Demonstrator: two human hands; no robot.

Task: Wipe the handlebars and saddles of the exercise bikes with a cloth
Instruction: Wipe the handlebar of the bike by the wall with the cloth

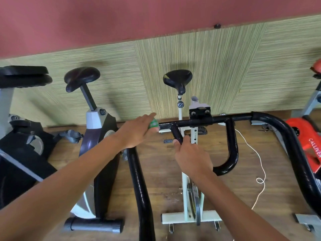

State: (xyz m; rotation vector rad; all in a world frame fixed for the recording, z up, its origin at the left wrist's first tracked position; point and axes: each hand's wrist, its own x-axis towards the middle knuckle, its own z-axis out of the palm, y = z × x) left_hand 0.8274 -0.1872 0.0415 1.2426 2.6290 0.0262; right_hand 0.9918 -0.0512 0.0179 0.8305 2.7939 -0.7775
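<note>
Head view: my left hand (139,130) presses a green cloth (153,123), gripped under its curled fingers, against the left bend of the black handlebar (231,118); my right hand (192,156) is wrapped around the bar's inner left prong. Beyond the bar I see the white bike's (184,217) black saddle (177,79) near the panelled wall, with a second saddle (81,77) to its left.

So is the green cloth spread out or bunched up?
Bunched up: only a small green wad of the cloth shows under the left hand, pressed on the handlebar.
</note>
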